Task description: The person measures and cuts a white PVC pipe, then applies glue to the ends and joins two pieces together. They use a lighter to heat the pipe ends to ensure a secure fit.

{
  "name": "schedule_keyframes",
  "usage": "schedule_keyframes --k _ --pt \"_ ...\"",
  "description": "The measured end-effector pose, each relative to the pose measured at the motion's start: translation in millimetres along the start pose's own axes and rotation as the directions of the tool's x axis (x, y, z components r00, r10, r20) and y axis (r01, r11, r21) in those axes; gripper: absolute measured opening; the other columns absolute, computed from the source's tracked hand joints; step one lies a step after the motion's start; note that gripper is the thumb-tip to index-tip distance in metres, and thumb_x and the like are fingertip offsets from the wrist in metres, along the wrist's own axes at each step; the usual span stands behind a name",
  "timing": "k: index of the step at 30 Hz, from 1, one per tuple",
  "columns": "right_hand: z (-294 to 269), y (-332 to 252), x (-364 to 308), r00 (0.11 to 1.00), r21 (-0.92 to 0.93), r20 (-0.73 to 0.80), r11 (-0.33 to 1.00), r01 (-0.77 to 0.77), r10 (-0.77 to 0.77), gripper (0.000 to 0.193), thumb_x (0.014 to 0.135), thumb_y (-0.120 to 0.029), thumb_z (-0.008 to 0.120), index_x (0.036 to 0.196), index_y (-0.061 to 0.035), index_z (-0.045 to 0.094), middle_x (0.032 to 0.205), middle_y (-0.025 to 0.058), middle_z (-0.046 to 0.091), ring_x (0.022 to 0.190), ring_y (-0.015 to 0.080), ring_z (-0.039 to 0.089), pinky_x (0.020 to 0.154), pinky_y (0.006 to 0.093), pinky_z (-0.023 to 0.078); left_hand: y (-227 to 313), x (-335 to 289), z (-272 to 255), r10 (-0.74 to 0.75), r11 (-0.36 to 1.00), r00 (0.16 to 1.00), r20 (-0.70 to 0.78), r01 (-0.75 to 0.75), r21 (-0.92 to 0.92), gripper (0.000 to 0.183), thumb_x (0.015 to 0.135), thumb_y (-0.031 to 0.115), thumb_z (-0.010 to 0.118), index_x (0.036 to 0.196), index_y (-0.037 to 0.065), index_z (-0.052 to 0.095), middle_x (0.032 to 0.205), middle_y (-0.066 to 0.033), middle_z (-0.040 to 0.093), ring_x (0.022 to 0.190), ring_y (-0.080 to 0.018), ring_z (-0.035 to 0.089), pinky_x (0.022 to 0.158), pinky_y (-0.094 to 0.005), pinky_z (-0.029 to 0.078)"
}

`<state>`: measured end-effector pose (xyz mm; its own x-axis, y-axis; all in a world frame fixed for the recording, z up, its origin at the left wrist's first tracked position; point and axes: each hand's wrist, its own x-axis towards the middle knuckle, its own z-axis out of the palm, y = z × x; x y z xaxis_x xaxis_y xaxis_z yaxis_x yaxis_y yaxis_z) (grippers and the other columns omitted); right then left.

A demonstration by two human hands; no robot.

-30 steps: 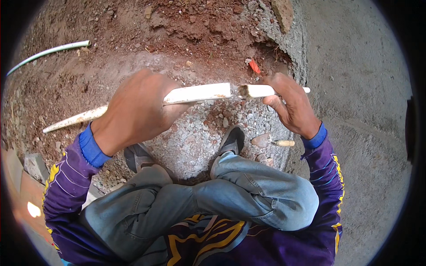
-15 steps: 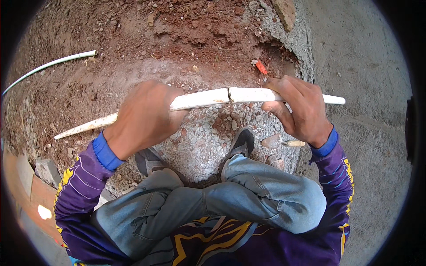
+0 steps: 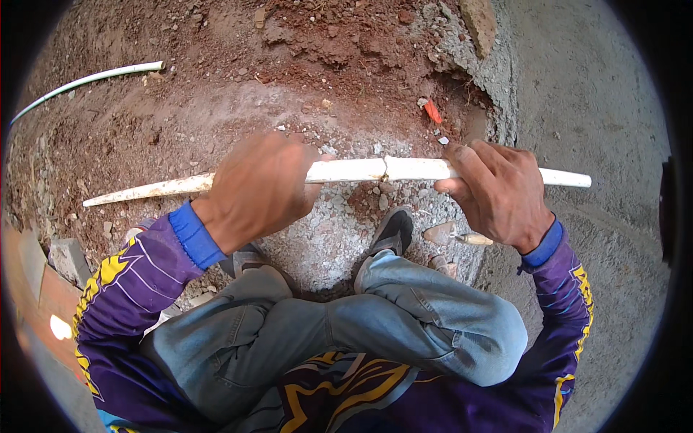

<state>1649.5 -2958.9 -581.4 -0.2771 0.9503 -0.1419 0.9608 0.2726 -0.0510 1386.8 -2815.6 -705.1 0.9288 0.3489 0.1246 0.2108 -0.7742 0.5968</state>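
Note:
A long white plastic pipe (image 3: pixel 346 170) lies across in front of me, held up above the ground. A jagged break line crosses it between my hands, and the two edges there meet. My left hand (image 3: pixel 263 180) is closed round the pipe left of the break, its fingers mostly hidden behind the knuckles. On the other side, my right hand (image 3: pixel 502 193) grips the pipe with the thumb underneath. Both pipe ends stick out past my hands, and brownish dirt marks the left part.
A trowel (image 3: pixel 440 233) with a wooden handle lies on the gravel by my right foot. Another pale pipe (image 3: pixel 94 77) rests on the reddish soil at far left. An orange scrap (image 3: pixel 432 110) lies ahead. Concrete (image 3: pixel 592 108) runs along the right; a grey block (image 3: pixel 68 261) sits at left.
The pipe and both hands have shifted right, with the right end lower. The dark gap at the break has narrowed to a thin line, and the pipe looks straighter.

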Motion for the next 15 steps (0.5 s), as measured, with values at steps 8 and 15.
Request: schedule_keyframes --k 8,15 --pt "3 10 3 0.976 0.250 0.214 0.963 -0.103 0.049 0.036 0.102 -0.042 0.061 0.096 -0.0069 0.055 0.064 0.0126 0.058 0.051 0.0336 0.059 0.047 0.0436 0.043 -1 -3 15 0.083 0.993 0.978 -0.190 -0.064 0.104 0.010 0.090 0.015 0.072 0.087 0.006 0.069 0.068 -0.0076 0.053 0.063 -0.0251 0.051 0.058 -0.0421 0.040" --pt "1 -1 4 0.987 0.019 0.159 1.000 0.016 -0.019 0.034 0.101 -0.042 0.062 0.096 -0.0090 0.056 0.064 0.0087 0.055 0.050 0.0263 0.058 0.045 0.0399 0.044 -6 -11 15 0.062 0.998 0.994 -0.085 -0.060 0.032 0.011 0.087 0.013 0.072 0.082 0.008 0.065 0.071 -0.0073 0.054 0.064 -0.0249 0.051 0.059 -0.0416 0.042"
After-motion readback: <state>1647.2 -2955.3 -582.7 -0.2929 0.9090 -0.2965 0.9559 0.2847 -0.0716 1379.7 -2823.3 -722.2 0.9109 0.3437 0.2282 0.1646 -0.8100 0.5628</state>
